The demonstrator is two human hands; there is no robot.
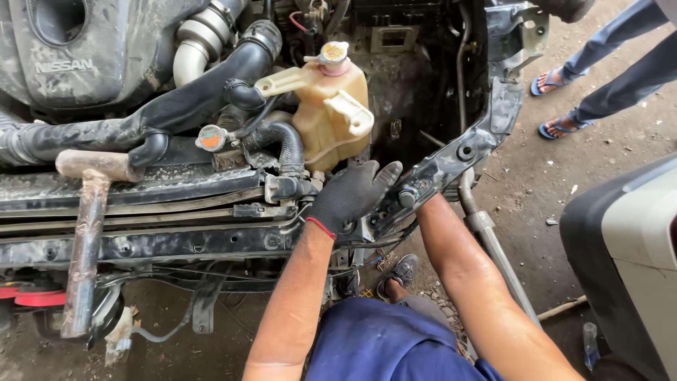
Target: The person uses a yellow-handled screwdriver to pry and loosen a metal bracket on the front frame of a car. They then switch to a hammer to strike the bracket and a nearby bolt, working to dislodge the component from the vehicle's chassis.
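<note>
A person's gloved left hand [350, 194] presses flat, fingers spread, on the bent black radiator support bracket [451, 159] at the car's front, just below a cream coolant reservoir [331, 113] at twelve o'clock. The right hand is hidden behind the bracket, so its grip cannot be told; only the forearm [465, 268] shows. A rusty hammer [88, 233] rests at nine o'clock and could slide off if the frame jolts.
</note>
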